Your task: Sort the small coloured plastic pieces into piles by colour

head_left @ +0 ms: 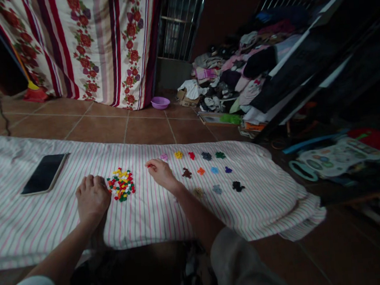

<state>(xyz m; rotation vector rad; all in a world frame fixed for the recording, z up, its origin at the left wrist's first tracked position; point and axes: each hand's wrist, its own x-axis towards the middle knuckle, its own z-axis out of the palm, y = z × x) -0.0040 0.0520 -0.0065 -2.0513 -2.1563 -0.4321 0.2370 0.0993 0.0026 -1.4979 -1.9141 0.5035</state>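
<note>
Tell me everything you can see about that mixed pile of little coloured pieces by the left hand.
The mixed pile is a loose, uneven patch of many small, blocky pieces in red, yellow, white and green. They look like hard plastic, but are too small to make out their exact shape. They lie jumbled and scattered on the striped cloth, between the left hand and right hand. The left hand is close beside its edge; whether they touch is unclear. The right hand is apart from it.

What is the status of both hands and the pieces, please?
Right hand pinching red piece. Left hand beside multicoloured pile. Phone farther left.
</note>
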